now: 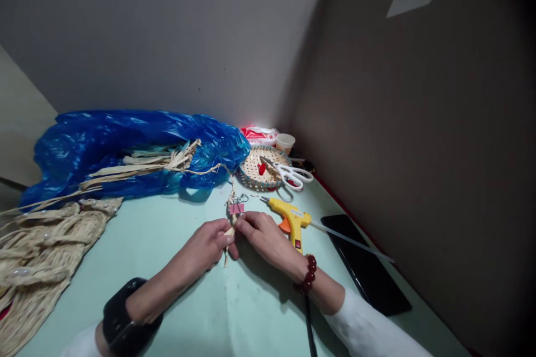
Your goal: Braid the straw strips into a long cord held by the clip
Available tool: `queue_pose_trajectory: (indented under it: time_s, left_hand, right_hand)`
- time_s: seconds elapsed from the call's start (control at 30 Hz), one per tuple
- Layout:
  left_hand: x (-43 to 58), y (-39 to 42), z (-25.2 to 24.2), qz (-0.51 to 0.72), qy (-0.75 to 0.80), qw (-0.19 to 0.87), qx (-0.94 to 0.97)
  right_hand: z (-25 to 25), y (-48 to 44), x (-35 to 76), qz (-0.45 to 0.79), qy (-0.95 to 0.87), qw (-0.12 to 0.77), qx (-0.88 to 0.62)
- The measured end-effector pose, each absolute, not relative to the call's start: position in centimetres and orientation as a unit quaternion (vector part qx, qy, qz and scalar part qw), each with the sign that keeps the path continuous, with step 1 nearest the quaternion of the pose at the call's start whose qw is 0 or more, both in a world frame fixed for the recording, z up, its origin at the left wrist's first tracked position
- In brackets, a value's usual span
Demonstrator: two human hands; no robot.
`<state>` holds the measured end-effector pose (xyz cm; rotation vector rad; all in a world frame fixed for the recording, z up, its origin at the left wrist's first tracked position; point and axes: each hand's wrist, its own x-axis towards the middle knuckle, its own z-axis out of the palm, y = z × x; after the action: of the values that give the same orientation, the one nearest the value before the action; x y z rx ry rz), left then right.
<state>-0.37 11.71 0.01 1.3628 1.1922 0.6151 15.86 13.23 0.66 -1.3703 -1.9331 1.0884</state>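
My left hand (215,240) and my right hand (262,234) meet at the middle of the table. Both pinch a pale strip of dried plant fibre (230,231) between thumb and fingers. Just beyond my fingertips, a pink binder clip (237,208) sits on the strand. From there a thin braided cord (231,187) runs back toward a blue plastic bag. A short loose end hangs below my left fingers. Right beside my right hand lies a yellow glue gun (293,217) with an orange trigger and a long clear glue stick.
Fibre strips (146,162) lie on the blue plastic bag (104,134) at the back. Woven fibre pieces (50,256) cover the left side. White-handled scissors (291,174) rest on a round basket (250,170) near a paper cup (285,143). A dark flat device (368,268) lies at right, beside the wall.
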Motion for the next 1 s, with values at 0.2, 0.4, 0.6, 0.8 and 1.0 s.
queue_pose_trajectory:
  time_s: [0.2,0.4,0.6,0.8,1.0]
  left_hand:
    - [-1.4,12.5,0.3,0.244,0.550,0.466,0.649]
    - [-1.1,12.2,1.6,0.250,0.598,0.402,0.647]
    - [2.2,9.0,0.1,0.292,0.577,0.248,0.721]
    - [3.4,7.9,-1.9,0.259,0.559,0.281,0.736]
    - [1.1,10.1,0.6,0.314,0.596,0.311,0.671]
  right_hand:
    - [-0.5,13.6,16.4,0.442,-0.692,0.260,-0.508]
    - [-0.8,13.1,16.1,0.449,-0.666,0.297,-0.516]
    - [-0.7,13.1,15.5,0.445,-0.637,0.346,-0.525]
    - [-1.1,13.1,15.8,0.542,-0.581,0.351,-0.496]
    - [-0.3,12.8,15.7,0.616,-0.524,0.350,-0.473]
